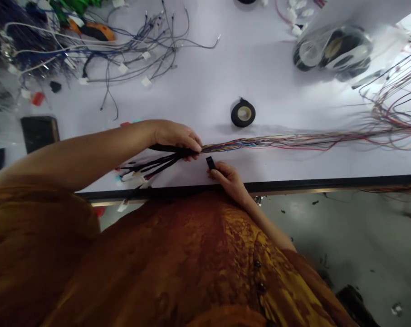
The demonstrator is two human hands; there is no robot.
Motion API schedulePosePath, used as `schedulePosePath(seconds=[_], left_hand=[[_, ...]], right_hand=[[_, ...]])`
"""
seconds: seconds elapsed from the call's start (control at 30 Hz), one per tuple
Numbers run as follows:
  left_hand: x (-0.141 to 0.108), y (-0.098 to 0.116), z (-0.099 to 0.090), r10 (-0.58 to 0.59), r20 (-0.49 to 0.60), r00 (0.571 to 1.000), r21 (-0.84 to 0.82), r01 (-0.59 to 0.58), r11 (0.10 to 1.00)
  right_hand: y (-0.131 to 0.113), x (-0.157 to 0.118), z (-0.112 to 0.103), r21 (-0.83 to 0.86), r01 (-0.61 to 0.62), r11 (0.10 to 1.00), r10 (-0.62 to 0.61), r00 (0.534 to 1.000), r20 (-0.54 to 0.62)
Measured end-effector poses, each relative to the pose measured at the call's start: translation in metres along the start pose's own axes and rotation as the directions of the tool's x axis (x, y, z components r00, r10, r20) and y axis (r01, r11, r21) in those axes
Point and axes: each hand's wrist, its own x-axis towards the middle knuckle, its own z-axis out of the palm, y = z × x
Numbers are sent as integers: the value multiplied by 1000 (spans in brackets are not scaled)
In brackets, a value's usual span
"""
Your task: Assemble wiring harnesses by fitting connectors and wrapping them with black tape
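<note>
My left hand (183,140) is closed round a wire harness (246,143) where its black-wrapped branches meet the loose coloured wires. The branches (159,162) fan out to the left below my wrist and end in small connectors. From my grip the bare wires stretch right along the table. Just below them my right hand (228,178) pinches a short piece of black tape (210,163), its free end pointing up toward the bundle and apart from it. A roll of black tape (243,113) lies flat on the table above the wires.
Blue and grey wires with white tags (144,54) spread across the upper left, near an orange-and-black tool (93,31). A phone-like dark slab (40,131) lies at left. Bagged tape rolls (333,50) sit upper right. The table's dark front edge (310,184) runs close to my body.
</note>
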Motion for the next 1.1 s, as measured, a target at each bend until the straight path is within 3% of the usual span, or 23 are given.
schedulePosePath(seconds=[0.1, 0.23, 0.33, 0.43, 0.57, 0.63, 0.7, 0.77, 0.8, 0.87, 0.9, 0.93, 0.97, 1.03, 1.1], left_hand=[[1, -1, -3, -26, 89, 996, -140, 38, 989], [4, -9, 6, 38, 159, 987, -261, 5, 965], [3, -13, 18, 119, 52, 991, -315, -97, 944], [-1, -13, 34, 202, -103, 974, -268, -222, 938], [-12, -6, 50, 295, -260, 920, -93, -328, 940], [-17, -2, 51, 304, -259, 917, -36, -323, 946], [-22, 2, 48, 294, -217, 931, -20, -305, 952], [-24, 5, 43, 275, -190, 942, -35, -287, 957], [-25, 5, 39, 264, -194, 945, -45, -278, 960], [-24, 5, 34, 237, -229, 944, -52, -255, 965], [-23, 5, 32, 223, -249, 943, -51, -242, 969], [-22, 5, 30, 205, -267, 941, -51, -227, 973], [-21, 5, 29, 188, -277, 942, -57, -212, 976], [-20, 6, 28, 174, -249, 953, -81, -200, 977], [-22, 9, 30, 198, -152, 968, -105, -215, 971]], right_hand=[[1, 10, 1, -50, 80, 996, -80, 997, 15], [-3, 9, 2, -105, 129, 986, -131, 991, -8], [-17, -3, 0, -93, 101, 991, -102, 995, -4], [-40, -10, -6, -10, -2, 1000, 2, 999, 54], [-67, 22, -14, -21, -58, 998, 61, 988, 145], [-78, 47, -17, -205, 3, 979, 15, 996, 85], [-91, 63, -21, -410, 98, 907, -129, 991, -48], [-102, 59, -29, -501, 174, 848, -279, 950, -143], [-104, 50, -34, -486, 199, 851, -293, 948, -125], [-97, 25, -43, -379, 195, 904, -191, 980, 50], [-87, 14, -46, -321, 154, 934, -100, 979, 179], [-73, 4, -46, -289, 95, 953, -24, 971, 239], [-56, -1, -45, -242, 42, 969, 8, 979, 202], [-23, 0, -37, -26, -20, 999, 20, 1000, 11], [-1, 15, -27, 169, 42, 985, -35, 998, -42]])
